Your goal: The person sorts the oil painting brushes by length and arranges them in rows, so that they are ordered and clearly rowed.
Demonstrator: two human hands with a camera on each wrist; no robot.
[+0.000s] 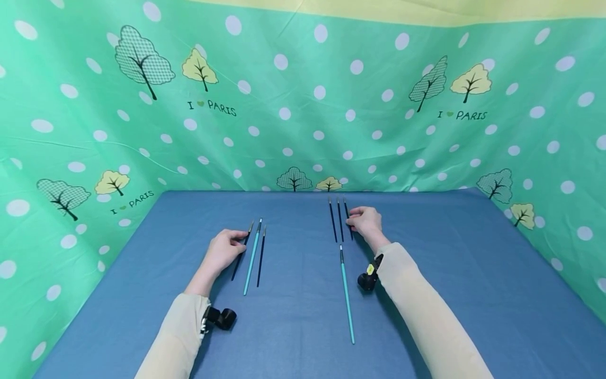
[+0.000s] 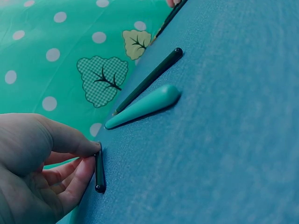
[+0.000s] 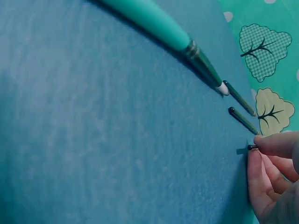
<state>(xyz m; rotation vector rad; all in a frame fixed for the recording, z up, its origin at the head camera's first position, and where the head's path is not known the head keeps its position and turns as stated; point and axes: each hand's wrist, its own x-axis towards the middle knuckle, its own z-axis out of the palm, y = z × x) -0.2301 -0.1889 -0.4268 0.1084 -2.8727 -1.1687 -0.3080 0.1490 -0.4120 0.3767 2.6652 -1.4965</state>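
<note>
The left hand (image 1: 224,251) pinches a thin black brush (image 1: 239,263) between thumb and fingers; in the left wrist view the hand (image 2: 51,163) grips this brush (image 2: 99,175) above its rounded end. Just right of it lie a turquoise brush (image 1: 252,263) and another black brush (image 1: 261,260), side by side. Farther back, the right hand (image 1: 366,222) pinches the rightmost black brush (image 1: 347,215) of a group. In the right wrist view only that brush's dark end (image 3: 252,147) shows at the fingertips. Two black brushes (image 1: 333,221) (image 1: 340,223) lie to its left.
A turquoise brush (image 1: 347,300) with a white tip lies in front of the right group. Blue cloth (image 1: 298,326) covers the table. Green dotted fabric (image 1: 303,79) hangs behind and at the sides. A small black camera is on each wrist.
</note>
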